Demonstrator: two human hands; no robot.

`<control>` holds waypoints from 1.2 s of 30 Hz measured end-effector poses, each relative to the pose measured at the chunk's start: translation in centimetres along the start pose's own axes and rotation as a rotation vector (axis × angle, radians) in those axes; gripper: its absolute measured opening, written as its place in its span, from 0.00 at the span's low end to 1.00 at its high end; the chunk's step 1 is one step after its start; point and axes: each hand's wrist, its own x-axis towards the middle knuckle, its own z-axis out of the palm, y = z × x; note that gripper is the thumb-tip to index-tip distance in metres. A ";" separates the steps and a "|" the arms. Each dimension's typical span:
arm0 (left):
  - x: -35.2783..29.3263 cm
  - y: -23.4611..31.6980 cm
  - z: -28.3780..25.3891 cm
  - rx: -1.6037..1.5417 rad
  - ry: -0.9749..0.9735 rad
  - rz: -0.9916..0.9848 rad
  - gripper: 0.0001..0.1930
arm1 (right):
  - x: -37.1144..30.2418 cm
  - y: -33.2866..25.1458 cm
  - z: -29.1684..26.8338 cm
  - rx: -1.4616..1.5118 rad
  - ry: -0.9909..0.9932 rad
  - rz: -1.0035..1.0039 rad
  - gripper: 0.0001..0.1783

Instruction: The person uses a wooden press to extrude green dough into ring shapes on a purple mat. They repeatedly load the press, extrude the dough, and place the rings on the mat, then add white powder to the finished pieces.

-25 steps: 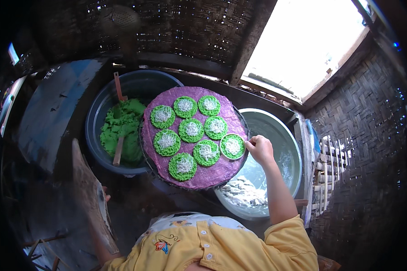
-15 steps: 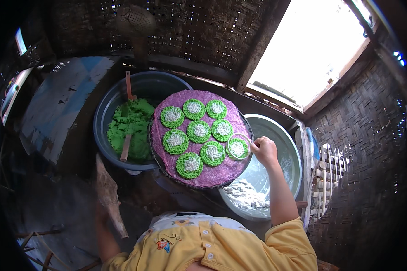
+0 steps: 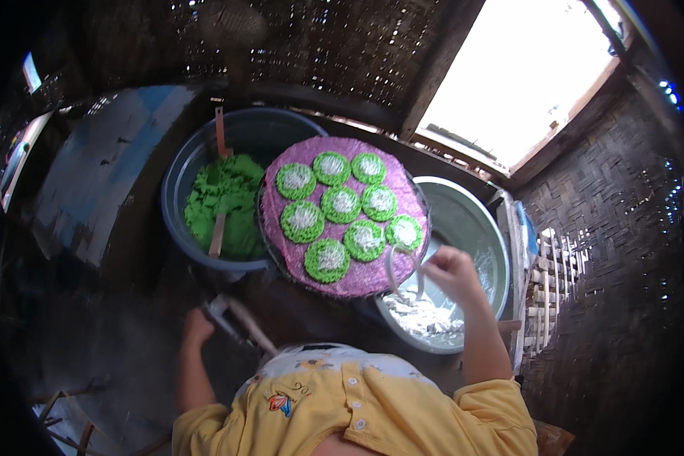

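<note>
In my right hand [image 3: 451,272], a pale thin ring [image 3: 389,269] is pinched between closed fingers. It hangs tilted at the right front edge of a round tray covered with purple sheeting [image 3: 285,247]. Several flat green noodle-like rounds [image 3: 328,261] with white strands on top lie on the tray; the ring is just in front of the rightmost green round [image 3: 403,232]. Lower left, my left hand [image 3: 197,325] is closed at the end of a wooden lever [image 3: 252,327] with a pale, metal-looking end. Motion blur hides its exact grip.
Left of the tray, a dark blue tub [image 3: 176,224] holds green dough [image 3: 239,209] and a wooden-handled tool [image 3: 218,234]. At right, a grey-green basin [image 3: 496,262] contains liquid and white lumps [image 3: 425,315]. Woven walls [image 3: 608,304] and a bright window opening [image 3: 524,76] surround the spot.
The ring has come off the rightmost green round and moved toward me, tilting up. My left hand has risen into view, and the wooden lever has swung to the right.
</note>
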 end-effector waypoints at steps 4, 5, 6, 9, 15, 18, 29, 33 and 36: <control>1.6 1.9 0.7 0.176 0.005 -0.118 0.15 | -6.1 -0.6 6.4 0.319 -0.543 0.392 0.10; 1.7 2.3 0.9 0.164 0.044 -0.113 0.16 | -6.9 -0.3 8.3 0.385 -0.621 0.436 0.09; 1.9 2.8 1.2 0.156 0.091 -0.074 0.16 | -7.1 0.3 10.2 0.399 -0.648 0.456 0.11; 1.7 4.0 1.6 0.153 0.183 0.012 0.19 | -6.5 2.6 15.0 0.343 -0.560 0.490 0.12; -1.4 5.1 -0.9 0.316 0.242 0.084 0.21 | -6.6 7.0 22.5 -0.112 -0.252 -0.010 0.10; -2.7 5.8 -3.8 0.339 0.272 0.026 0.18 | -6.6 6.7 23.0 -0.116 -0.251 -0.022 0.10; 1.4 17.1 -6.7 -0.885 0.216 0.670 0.23 | -0.2 1.4 4.1 0.034 0.184 -0.119 0.12; 7.8 23.7 -5.3 -0.452 0.359 0.620 0.21 | 7.2 5.5 1.8 -0.333 0.468 0.064 0.10; 11.3 26.9 -5.3 -0.216 0.409 0.528 0.20 | 10.0 7.8 1.9 -0.440 0.418 0.143 0.09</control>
